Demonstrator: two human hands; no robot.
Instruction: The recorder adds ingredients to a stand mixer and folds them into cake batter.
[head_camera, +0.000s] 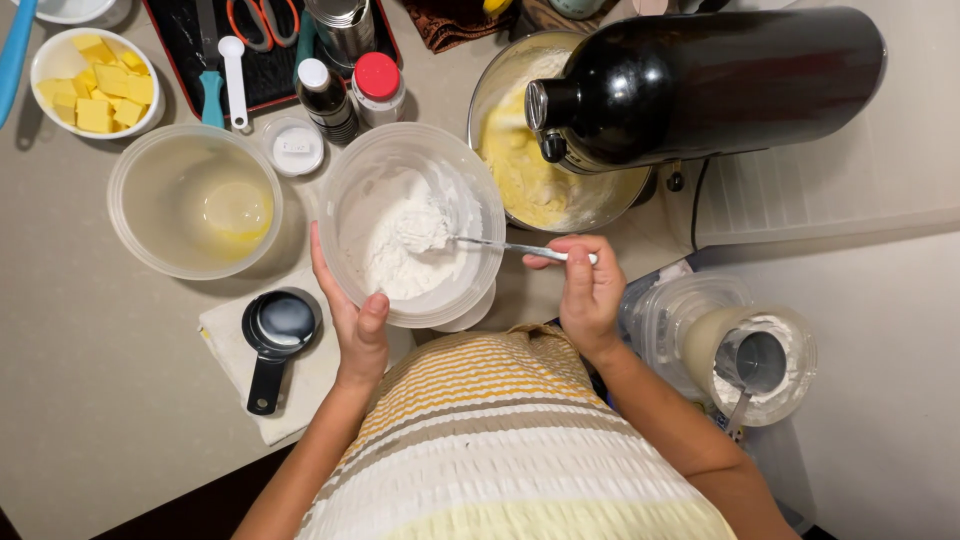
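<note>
Left hand (358, 325) cups the flour bowl (412, 222) beside the stand mixer (700, 85); right hand (585, 285) pinches a spoon (500, 246) buried in flour; a jerky stir could puff flour onto the tabletop (90, 380).

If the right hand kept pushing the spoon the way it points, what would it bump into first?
Probably the white flour heaped in the plastic bowl: the right hand points its spoon leftward, its tip already there. Beyond lies the bowl's far wall.
</note>
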